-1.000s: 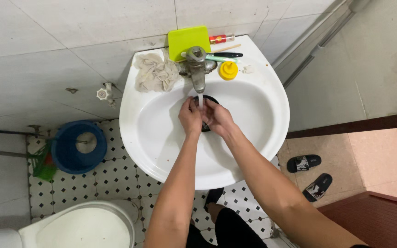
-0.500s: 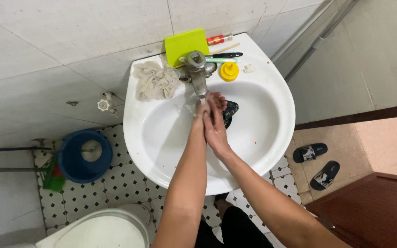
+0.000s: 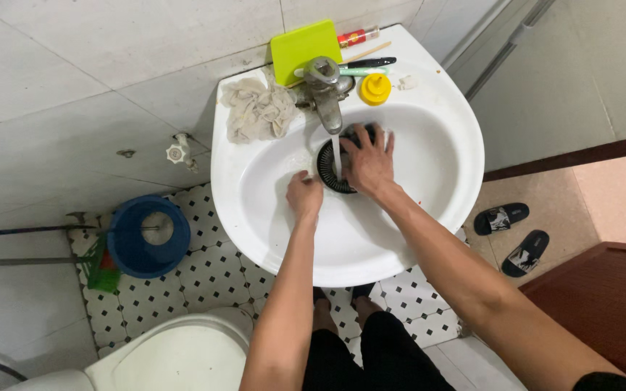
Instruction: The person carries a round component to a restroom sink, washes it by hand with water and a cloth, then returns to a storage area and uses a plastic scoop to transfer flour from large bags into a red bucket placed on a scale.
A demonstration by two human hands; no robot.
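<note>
Water (image 3: 335,148) runs from the tap (image 3: 325,90) onto a black ribbed ring (image 3: 330,172) lying at the middle of the white sink (image 3: 429,181). Your right hand (image 3: 368,163) lies flat on the ring, fingers spread over its top. Your left hand (image 3: 303,195) sits just beside the ring's left edge, fingers curled loosely, pinching nothing you can see. On the sink's rim behind the tap lie a rag (image 3: 259,110), a green board (image 3: 303,43), a yellow cap (image 3: 375,88) and a toothbrush (image 3: 353,70). Below, a blue bucket (image 3: 146,237) stands on the tiled floor.
</note>
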